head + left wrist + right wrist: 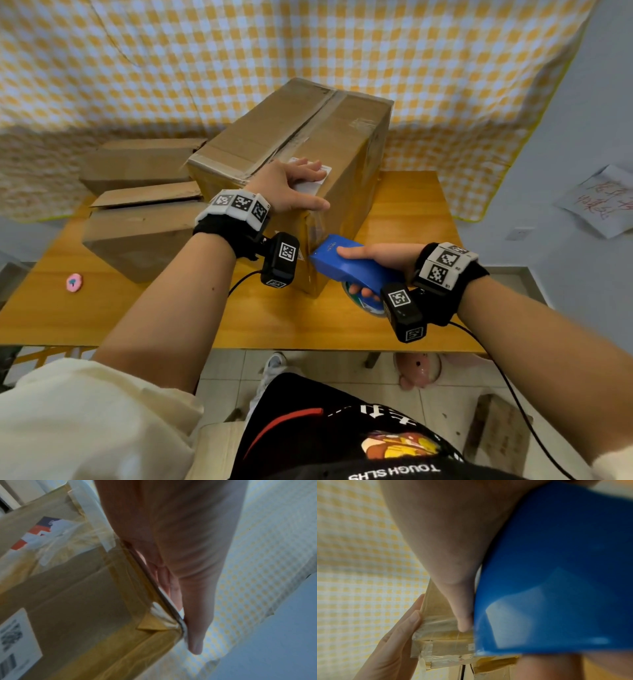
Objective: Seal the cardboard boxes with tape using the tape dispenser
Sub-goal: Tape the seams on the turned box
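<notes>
Item: box [308, 137], end-face taping.
Left hand [291, 186] flat atop box; right hand [373, 270] grips dispenser [346, 263] at box's near face. Advise firm, straight pull.

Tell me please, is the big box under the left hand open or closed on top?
Closed: the big box has flat top flaps with tape along the seam.

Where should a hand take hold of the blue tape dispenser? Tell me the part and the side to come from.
Grip the tape dispenser by its rear handle, coming from the near right side, as the right hand does now: thumb along the top, fingers curled underneath. That probably suits it best, since its front end points at the large box's near corner, which the left hand steadies from on top.
</notes>
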